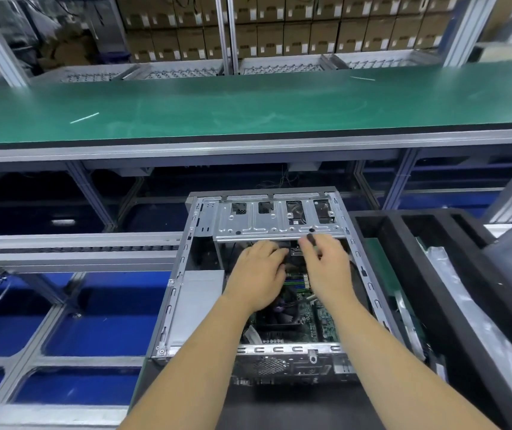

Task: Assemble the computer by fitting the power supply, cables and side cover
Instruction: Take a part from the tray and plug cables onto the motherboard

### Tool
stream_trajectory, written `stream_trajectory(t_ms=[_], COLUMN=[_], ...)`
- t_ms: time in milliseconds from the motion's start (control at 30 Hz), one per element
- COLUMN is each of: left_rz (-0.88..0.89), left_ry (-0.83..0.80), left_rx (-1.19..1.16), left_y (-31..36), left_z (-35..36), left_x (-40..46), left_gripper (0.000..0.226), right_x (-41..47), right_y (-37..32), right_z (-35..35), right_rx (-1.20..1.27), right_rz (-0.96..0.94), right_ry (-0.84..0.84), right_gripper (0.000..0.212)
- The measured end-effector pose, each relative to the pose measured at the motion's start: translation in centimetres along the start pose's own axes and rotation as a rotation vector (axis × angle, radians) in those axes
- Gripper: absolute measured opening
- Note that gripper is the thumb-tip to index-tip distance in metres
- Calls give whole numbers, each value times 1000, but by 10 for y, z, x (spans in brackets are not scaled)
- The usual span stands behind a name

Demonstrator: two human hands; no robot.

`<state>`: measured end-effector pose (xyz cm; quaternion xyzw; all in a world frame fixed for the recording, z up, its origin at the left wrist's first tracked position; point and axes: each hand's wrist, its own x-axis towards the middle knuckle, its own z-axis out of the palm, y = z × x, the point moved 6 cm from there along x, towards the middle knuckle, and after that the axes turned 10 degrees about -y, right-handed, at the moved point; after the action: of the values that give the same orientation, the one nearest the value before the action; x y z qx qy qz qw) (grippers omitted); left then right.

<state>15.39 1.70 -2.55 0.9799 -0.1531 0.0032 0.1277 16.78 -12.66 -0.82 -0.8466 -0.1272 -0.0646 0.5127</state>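
An open grey computer case lies on its side in front of me, side cover off. A silver drive cage spans its far end. The grey power supply sits along the case's left wall. The green motherboard with a black fan lies at the bottom. Both hands reach under the drive cage's near edge. My left hand has its fingers curled on a black connector. My right hand pinches a black cable end near the cage edge.
A black foam tray with parts in plastic bags stands right of the case. A green-topped bench runs across beyond it, with stacked cardboard boxes behind. Aluminium conveyor rails and blue bins lie to the left.
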Motion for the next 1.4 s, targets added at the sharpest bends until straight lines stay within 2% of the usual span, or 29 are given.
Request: stream_trajectory(t_ms=[33, 100, 167, 200, 233, 333, 433, 500, 567, 633, 767, 833, 900, 967, 1000, 1033, 1133, 1267, 1400], left_rz=[9, 39, 12, -3, -16, -106, -304, -419, -453, -475, -506, -484, -450, -430, -428, -422, -420, -408, -367], left_ry=[-10, -156, -362, -417, -440, -414, -228, -117, -97, -84, -8, -20, -53, -73, -82, -93, -133, -195, -158], left_rx=[2, 0, -70, -111, -153, -438, -691, -773, -743, -708, -846, -867, -873, -896, -914, -937, -1002, -1073, -1135], left_y=[1, 6, 10, 13, 15, 23, 20, 13, 9, 6, 0, -4, -9, -15, -16, -16, -11, -6, -3], left_z=[3, 17, 34, 38, 40, 41, 38, 37, 39, 42, 49, 52, 53, 53, 53, 53, 54, 59, 55], left_x=[-1, -3, -3, -1, 3, 14, 21, 24, 30, 34, 32, 32, 34, 36, 37, 37, 36, 36, 36], left_gripper=[37, 37, 39, 38, 36, 28, 30, 21, 11, 12, 4, 11, 18, 32, 39, 43, 51, 54, 46], right_x=[-1, -2, 0, 0, 0, -4, -5, -5, -5, -5, -6, -6, -7, -5, -4, -3, -4, -7, -11], right_y=[-1, 7, 19, 25, 30, 41, 55, 62, 61, 59, 62, 63, 61, 54, 51, 48, 46, 56, 63], right_z=[-7, -14, -6, 1, 8, 17, 6, 6, 9, 10, 9, 10, 11, 12, 11, 10, 10, 13, 11], right_rx=[30, 152, 201, 198, 184, 191, 123, 121, 88, 100, 277, 388, 645, 930, 990, 976, 767, 709, 647], right_rz=[-4, 91, 247, 313, 358, 450, 534, 564, 547, 532, 547, 589, 633, 609, 573, 538, 502, 581, 590], right_ry=[93, 155, 67, -12, -94, -166, -52, -56, -110, -109, -68, -58, -37, -39, -46, -57, -104, -96, -96], right_gripper=[34, 32, 16, 6, 5, 21, 47, 39, 31, 29, 27, 32, 35, 31, 24, 25, 48, 47, 50])
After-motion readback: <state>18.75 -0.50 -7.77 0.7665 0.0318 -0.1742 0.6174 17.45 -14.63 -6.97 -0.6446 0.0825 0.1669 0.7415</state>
